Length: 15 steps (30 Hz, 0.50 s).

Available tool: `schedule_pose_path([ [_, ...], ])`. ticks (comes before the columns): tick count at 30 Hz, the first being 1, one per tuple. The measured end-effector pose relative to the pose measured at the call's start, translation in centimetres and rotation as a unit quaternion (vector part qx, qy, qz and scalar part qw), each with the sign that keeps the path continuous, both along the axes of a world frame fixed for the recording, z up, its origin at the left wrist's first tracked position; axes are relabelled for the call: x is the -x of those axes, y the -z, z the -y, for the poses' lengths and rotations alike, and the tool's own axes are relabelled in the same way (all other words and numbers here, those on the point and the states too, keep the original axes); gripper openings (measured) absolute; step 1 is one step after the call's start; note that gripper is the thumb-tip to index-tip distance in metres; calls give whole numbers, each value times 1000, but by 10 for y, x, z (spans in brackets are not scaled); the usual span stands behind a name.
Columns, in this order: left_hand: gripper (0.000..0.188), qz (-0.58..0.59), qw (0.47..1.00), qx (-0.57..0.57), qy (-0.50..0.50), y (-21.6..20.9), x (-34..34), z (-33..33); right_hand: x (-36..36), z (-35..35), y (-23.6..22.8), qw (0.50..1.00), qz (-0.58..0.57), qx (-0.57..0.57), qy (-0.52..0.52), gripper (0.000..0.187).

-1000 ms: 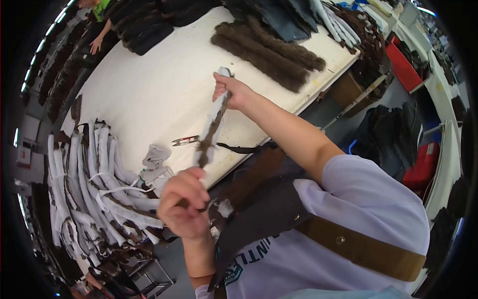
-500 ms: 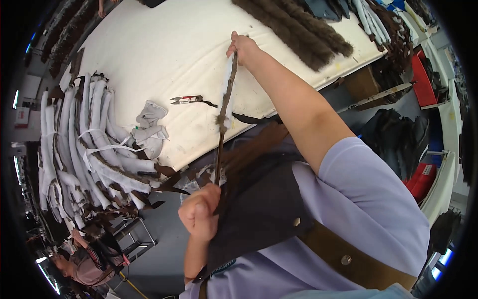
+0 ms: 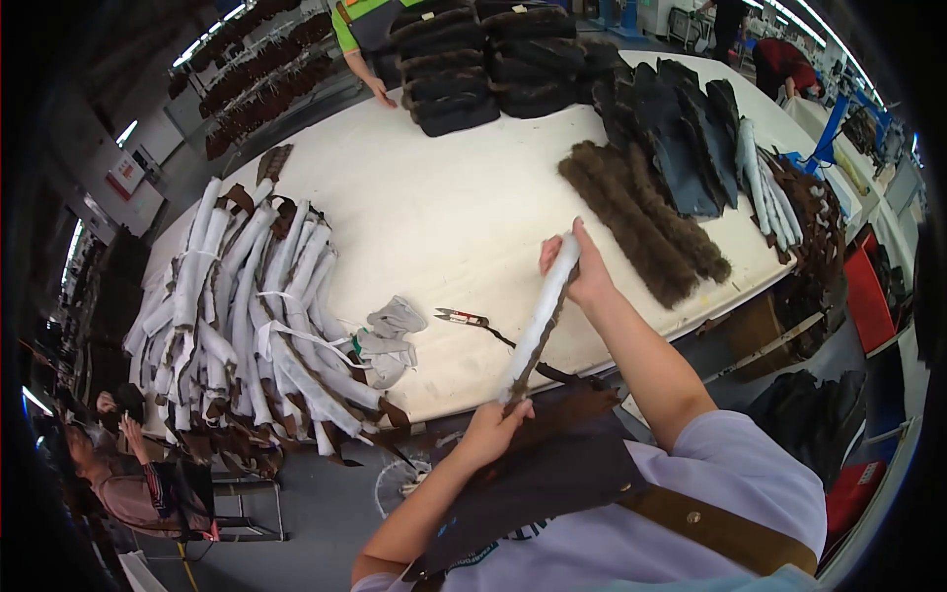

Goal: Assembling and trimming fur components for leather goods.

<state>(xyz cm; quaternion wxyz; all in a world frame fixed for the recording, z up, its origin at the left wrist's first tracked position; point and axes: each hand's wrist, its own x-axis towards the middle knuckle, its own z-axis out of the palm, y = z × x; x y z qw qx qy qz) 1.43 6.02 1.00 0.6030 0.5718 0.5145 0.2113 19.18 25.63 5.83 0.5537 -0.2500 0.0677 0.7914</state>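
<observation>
Between my two hands stretches a fur strip [image 3: 539, 326], white along its face with brown fur at one edge, slanting over the table's near edge. My right hand [image 3: 584, 264] is closed round its far end, thumb pointing up. Nearer to my body, my left hand [image 3: 493, 431] pinches the lower end. Left of the strip lie thread snips [image 3: 462, 317] with red on the handles and a dark cord beside them. Crumpled grey work gloves [image 3: 387, 340] rest further left.
A big pile of tied white-backed strips [image 3: 247, 306] covers the table's left side. Brown fur lengths [image 3: 641, 222] and dark hide pieces [image 3: 686, 138] lie right. Black fur stacks [image 3: 449, 74] stand at the back beside a person in green [image 3: 360, 44]. Another person [image 3: 128, 479] is lower left.
My hands have come closer together, and the strip has turned from edge-on to show its white face. The view has tilted up, bringing in the far side of the table.
</observation>
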Motion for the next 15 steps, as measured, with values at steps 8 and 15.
schedule_pose_path([
  [8,39,-37,986,-142,-81,3,-19,-13,-7,-11,63,987,71,-15,-143,23],
  [15,41,170,961,125,-181,-49,-16,27,23,-54,99,980,190,-11,-58,26],
])
